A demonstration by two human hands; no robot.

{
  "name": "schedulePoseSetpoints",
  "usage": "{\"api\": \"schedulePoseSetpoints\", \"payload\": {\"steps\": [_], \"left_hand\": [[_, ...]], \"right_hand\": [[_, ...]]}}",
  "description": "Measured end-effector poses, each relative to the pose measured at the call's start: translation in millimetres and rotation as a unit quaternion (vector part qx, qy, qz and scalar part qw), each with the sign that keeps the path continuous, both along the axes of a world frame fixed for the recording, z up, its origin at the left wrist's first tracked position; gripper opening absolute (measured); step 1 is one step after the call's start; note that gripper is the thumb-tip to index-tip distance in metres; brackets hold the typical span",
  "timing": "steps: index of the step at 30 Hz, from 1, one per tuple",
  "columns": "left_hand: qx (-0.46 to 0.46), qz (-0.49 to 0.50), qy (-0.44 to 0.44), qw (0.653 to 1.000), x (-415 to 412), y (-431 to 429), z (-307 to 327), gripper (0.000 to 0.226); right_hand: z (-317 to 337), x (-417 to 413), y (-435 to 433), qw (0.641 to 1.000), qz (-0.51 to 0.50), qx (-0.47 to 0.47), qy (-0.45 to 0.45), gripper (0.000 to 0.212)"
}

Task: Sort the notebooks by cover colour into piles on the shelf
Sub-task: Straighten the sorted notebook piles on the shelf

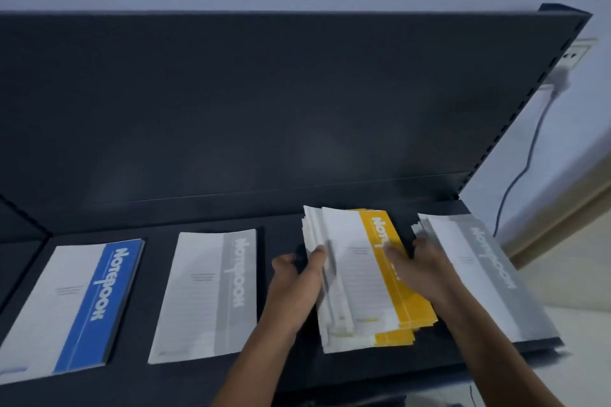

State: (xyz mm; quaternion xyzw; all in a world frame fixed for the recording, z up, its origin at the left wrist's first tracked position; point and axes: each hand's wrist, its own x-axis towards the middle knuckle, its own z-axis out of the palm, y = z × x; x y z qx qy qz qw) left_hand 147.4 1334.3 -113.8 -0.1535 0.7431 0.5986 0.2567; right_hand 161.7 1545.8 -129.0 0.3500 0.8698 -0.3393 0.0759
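Note:
Four lots of notebooks lie on the dark shelf (284, 231). A blue-banded pile (76, 304) lies at the far left. A grey-banded notebook (211, 291) lies beside it. A thick, fanned stack topped by a yellow-banded notebook (360, 277) is right of centre. My left hand (297, 277) grips that stack's left edge, thumb on top. My right hand (416, 268) lies across the yellow band, fingers spread flat. Another grey-banded pile (479, 271) lies at the far right, partly behind my right wrist.
The shelf's tall dark back panel (264, 102) rises behind the piles. A slotted upright (525, 102) marks the right end. Beyond it, a wall socket (572, 54) with a plug and a cable (519, 175) hanging down. The shelf's front edge (363, 373) runs below my forearms.

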Motion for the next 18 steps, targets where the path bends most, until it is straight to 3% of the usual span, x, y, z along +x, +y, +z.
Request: {"api": "schedulePoseSetpoints", "payload": {"steps": [4, 7, 11, 14, 18], "left_hand": [[-0.016, 0.074, -0.031, 0.997, -3.5, 23.9, -5.2, 0.078], [-0.029, 0.093, -0.034, 0.995, -9.1, 32.5, -8.9, 0.07], [0.004, 0.018, -0.081, 0.997, -16.6, 32.2, -3.0, 0.052], [0.049, -0.003, -0.092, 0.995, -16.8, 26.8, -4.3, 0.044], [0.11, 0.02, -0.05, 0.993, -1.1, 25.0, -10.1, 0.061]], "right_hand": [[-20.6, 2.0, 15.2, 0.989, -0.021, -0.146, -0.022, 0.065], [-19.4, 7.2, 2.7, 0.986, 0.018, -0.167, -0.011, 0.057], [-23.2, 5.6, -8.7, 0.99, 0.067, -0.123, -0.019, 0.095], [-14.7, 3.2, -8.6, 0.988, 0.046, -0.143, -0.027, 0.094], [-20.6, 5.8, -5.7, 0.984, 0.024, -0.176, -0.001, 0.11]]}}
